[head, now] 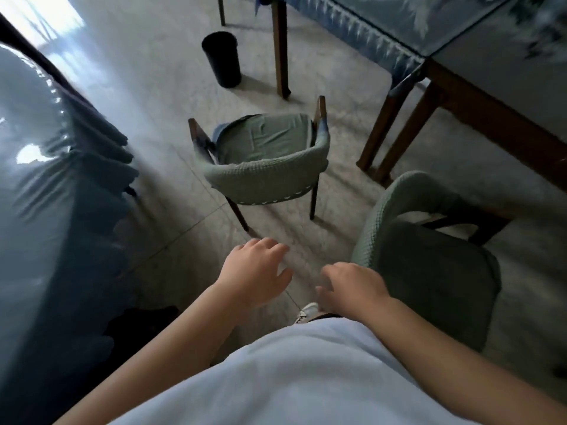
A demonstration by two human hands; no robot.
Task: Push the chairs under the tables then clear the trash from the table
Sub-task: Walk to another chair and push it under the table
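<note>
A green-covered chair (270,167) stands out in the aisle ahead of me, its curved back toward me, apart from any table. A second green chair (429,265) sits at my right, its front partly under the wooden table (497,118). My left hand (254,271) hovers open over the floor, holding nothing. My right hand (352,286) hangs just left of the near chair's backrest, fingers loosely curled and empty; I cannot tell if it touches the fabric. No trash shows on the table tops, which are blurred.
A black waste bin (222,58) stands on the tiled floor beyond the far chair. A table with a shiny blue-grey cloth (52,179) fills the left side. Another blue-clothed table (383,35) is at the top right. A narrow aisle runs between them.
</note>
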